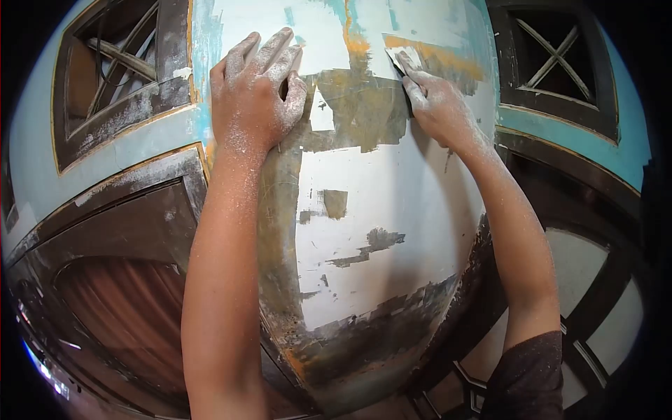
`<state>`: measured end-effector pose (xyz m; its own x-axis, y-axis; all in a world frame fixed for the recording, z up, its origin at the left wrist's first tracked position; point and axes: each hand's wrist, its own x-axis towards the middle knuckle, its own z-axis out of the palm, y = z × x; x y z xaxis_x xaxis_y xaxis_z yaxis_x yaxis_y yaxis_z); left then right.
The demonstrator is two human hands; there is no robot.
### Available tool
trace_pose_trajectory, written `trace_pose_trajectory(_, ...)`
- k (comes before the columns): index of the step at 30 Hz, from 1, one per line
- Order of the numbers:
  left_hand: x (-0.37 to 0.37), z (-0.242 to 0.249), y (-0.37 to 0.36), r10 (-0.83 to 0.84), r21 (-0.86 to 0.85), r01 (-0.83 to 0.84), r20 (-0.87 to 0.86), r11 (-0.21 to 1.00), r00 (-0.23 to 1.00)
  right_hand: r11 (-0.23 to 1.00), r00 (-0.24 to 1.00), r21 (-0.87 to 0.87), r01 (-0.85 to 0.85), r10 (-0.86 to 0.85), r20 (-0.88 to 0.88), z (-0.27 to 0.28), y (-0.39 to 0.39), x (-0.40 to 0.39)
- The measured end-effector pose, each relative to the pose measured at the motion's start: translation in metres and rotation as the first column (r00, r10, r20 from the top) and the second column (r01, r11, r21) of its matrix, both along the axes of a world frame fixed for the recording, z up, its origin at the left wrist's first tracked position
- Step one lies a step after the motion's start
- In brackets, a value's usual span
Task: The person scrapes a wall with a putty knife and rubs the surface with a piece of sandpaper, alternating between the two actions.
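My left hand [253, 105] lies against the upper wall [378, 196], its dusty fingers stretched out and slightly apart. It holds nothing. Higher on the right, my right hand [437, 105] is closed around a flat scraper [399, 61], seen nearly edge-on against the wall; its handle is mostly hidden by the fingers. White powder coats both hands and the forearms. Smooth white coating covers much of the wall, with a brownish-grey patch [367, 108] between my hands. Smaller bare spots [335, 204] show lower down, and an orange-brown streak [448, 59] runs beside the scraper.
Dark wooden frames with crossed bars [122, 59] flank the wall at left, with a similar frame [556, 52] at right. Below left is a dark door panel with reddish-brown curtain-like folds [122, 308]. Pale panes in dark framing [574, 269] stand at lower right.
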<state>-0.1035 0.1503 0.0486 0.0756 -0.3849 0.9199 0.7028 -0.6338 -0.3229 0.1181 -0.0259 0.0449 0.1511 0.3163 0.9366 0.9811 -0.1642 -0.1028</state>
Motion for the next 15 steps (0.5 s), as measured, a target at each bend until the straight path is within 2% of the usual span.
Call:
trace_pose_trajectory(2,0.000,0.000,0.000,-0.001,0.002,0.001,-0.005,1.000,1.000,0.993,0.988,-0.115,0.022,-0.039,-0.149,0.007,-0.005,-0.012)
trace_pose_trajectory(3,-0.001,0.000,0.000,0.002,0.007,-0.002,-0.006,1.000,1.000,0.999,0.995,-0.033,-0.012,0.009,-0.103,0.001,-0.003,-0.010)
trace_pose_trajectory(4,-0.001,0.000,0.000,0.003,0.007,-0.003,-0.003,1.000,1.000,0.995,0.990,0.096,-0.017,0.004,0.141,-0.004,0.006,0.004)
trace_pose_trajectory(6,0.001,0.000,0.000,-0.005,0.001,0.005,0.003,1.000,1.000,0.995,0.991,0.100,-0.013,-0.001,0.136,-0.005,0.011,0.009)
trace_pose_trajectory(9,0.001,-0.001,-0.001,0.012,0.002,-0.012,0.003,1.000,1.000,1.000,0.998,0.008,-0.003,0.003,-0.060,0.002,0.005,-0.008)
trace_pose_trajectory(12,-0.001,0.000,-0.001,0.007,0.008,-0.007,-0.001,1.000,1.000,0.997,0.992,0.027,-0.068,0.071,-0.101,0.000,0.002,-0.015)
trace_pose_trajectory(13,0.001,0.000,0.000,0.003,0.011,-0.003,0.008,1.000,1.000,0.994,0.951,-0.105,-0.036,0.002,-0.310,0.006,-0.008,-0.036)
trace_pose_trajectory(14,0.002,0.001,0.000,-0.004,0.015,0.004,0.015,1.000,1.000,1.000,0.995,0.007,-0.010,0.011,-0.100,0.003,0.005,-0.019)
trace_pose_trajectory(15,0.002,0.000,0.000,-0.005,0.004,0.005,0.013,1.000,1.000,0.999,0.980,-0.035,-0.035,0.028,-0.198,0.007,0.001,-0.031)
